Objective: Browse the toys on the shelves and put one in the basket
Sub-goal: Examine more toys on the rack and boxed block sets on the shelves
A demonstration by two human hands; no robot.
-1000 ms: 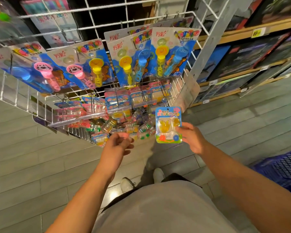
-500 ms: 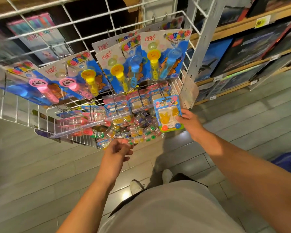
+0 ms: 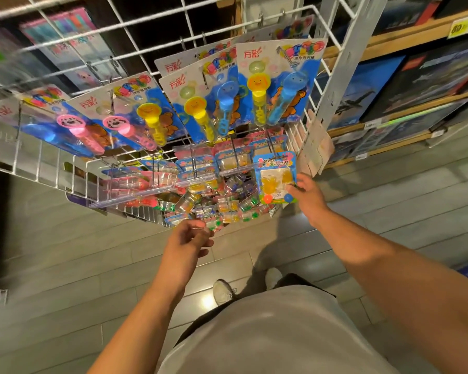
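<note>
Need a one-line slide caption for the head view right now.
Right hand holds a blue-carded blister toy pack at the white wire rack; left hand hovers empty below.

White wire rack (image 3: 343, 58) carries the stock. Upper hooks: carded bubble wands (image 3: 278, 85) in yellow, blue and pink, hanging in overlapping rows. Lower hooks: small blister packs (image 3: 227, 160) behind clear strips. Wire bin (image 3: 152, 214) at the bottom holds a loose heap of small packs (image 3: 227, 209). Wooden shelves (image 3: 405, 36) to the right carry boxed sets (image 3: 432, 74). Grey tiled floor (image 3: 65, 265) below.
</note>
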